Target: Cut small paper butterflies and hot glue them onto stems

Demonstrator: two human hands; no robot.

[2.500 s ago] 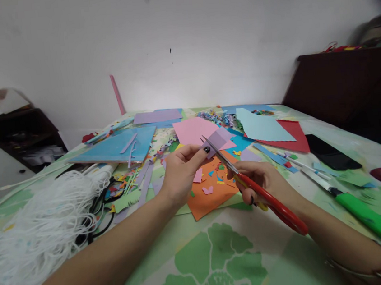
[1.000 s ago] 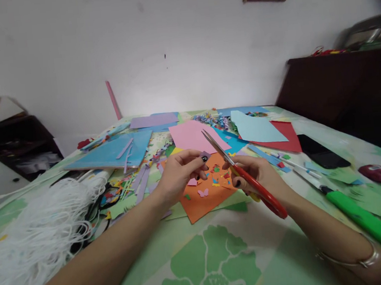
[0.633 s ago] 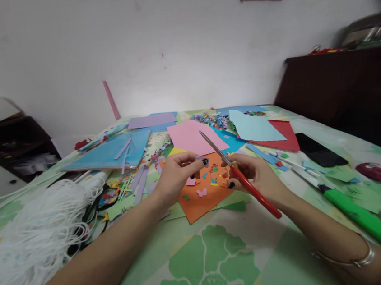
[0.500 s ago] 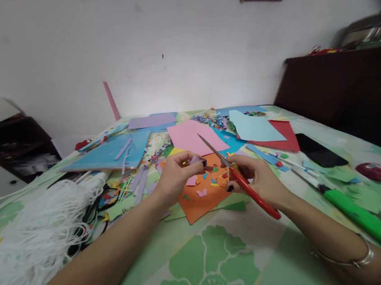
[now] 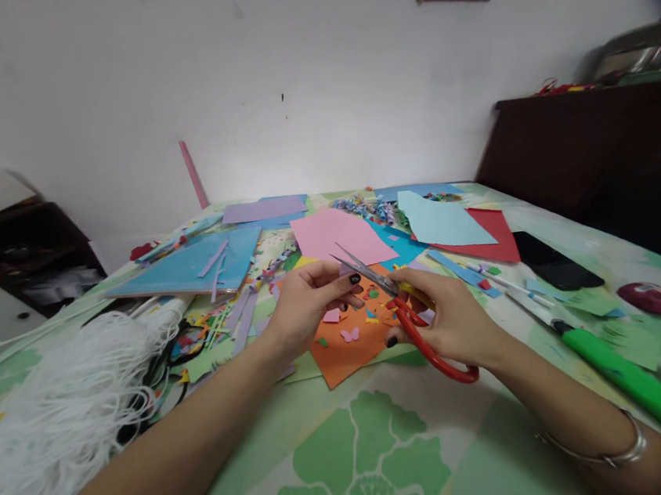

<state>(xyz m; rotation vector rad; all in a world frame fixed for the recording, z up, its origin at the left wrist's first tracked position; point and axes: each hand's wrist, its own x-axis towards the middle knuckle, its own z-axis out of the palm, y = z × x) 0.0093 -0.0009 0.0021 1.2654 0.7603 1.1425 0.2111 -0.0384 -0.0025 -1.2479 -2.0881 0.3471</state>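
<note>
My right hand is wrapped round the handles of red-handled scissors, whose blades are slightly apart and point up and left. My left hand is closed in a pinch beside the blades; a bit of purple paper shows at its fingertips, mostly hidden. Below both hands lies an orange sheet scattered with small coloured paper scraps and a pink butterfly cutout. A pink sheet lies just beyond the blades.
White string is heaped at the left near a blue folder. Light blue paper overlaps red paper at the right. Nearby are a black phone, a green-handled cutter and a dark red object.
The scissors' blades have opened a little and moved left, nearer my left fingers. My right hand has turned slightly, and the red handles have spread.
</note>
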